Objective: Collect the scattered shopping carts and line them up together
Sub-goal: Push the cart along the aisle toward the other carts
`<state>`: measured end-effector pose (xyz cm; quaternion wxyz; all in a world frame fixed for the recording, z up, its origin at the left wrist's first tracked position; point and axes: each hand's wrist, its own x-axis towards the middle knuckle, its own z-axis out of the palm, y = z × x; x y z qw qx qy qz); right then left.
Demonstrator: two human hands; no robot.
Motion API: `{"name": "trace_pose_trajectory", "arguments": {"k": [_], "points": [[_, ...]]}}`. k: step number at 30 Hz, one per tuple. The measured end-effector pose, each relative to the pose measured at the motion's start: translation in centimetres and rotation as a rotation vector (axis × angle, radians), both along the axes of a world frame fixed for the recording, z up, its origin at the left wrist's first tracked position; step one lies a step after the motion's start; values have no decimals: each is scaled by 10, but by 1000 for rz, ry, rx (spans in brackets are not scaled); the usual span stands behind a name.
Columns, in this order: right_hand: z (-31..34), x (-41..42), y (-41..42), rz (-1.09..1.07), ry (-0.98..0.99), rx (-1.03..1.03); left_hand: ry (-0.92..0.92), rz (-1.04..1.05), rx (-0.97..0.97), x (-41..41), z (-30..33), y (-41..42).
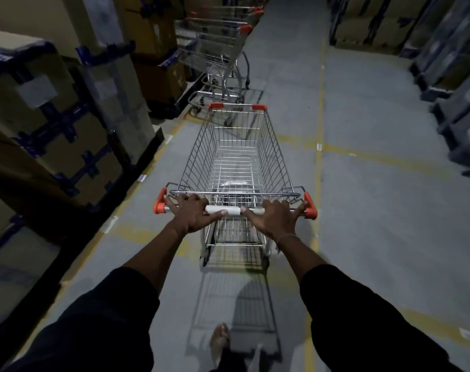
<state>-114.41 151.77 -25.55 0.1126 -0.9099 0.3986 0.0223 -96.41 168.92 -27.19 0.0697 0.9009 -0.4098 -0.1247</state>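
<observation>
A: Boxes [54, 124] fill the left edge of the frame, brown cartons strapped with blue tape, stacked along a yellow floor line [145, 173]. What sits beside them?

B: At upper centre, a row of carts [215, 49] nested together against the boxes, with orange caps on their handles. The nearest one's base comes close to the front of the cart [236, 162] in the middle of the frame, but I cannot tell whether they touch.

A: And the middle cart?

B: A wire basket with nothing in it, orange corners front and back, pointing up the aisle toward the row. Its handle [228, 210] crosses the centre of the frame.

A: The hands?

B: The left hand [192, 214] grasps the handle near its left end, fingers curled over the bar, thumb along it. The right hand [275, 218] grasps the right part the same way, a thin band at the wrist. Both arms wear dark sleeves.

A: Lower down?

B: A bare foot [220, 342] at bottom centre on the grey floor, within the cart's shadow.

A: Right side?

B: More stacked goods [448, 76] along the upper right edge, dim and blurred.
</observation>
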Motion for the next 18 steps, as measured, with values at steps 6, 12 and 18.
{"name": "trace_pose_trajectory", "arguments": {"k": [6,12,18], "points": [[1,48,-77,-61,49,2,2,-63,-29,64,-17,-91],[-5,86,-168,-119,57,9,-13,-117,-56,107,-19,-192],[-4,135,-270,-123,48,-16,-20,-109,-74,164,-25,-297]]}}
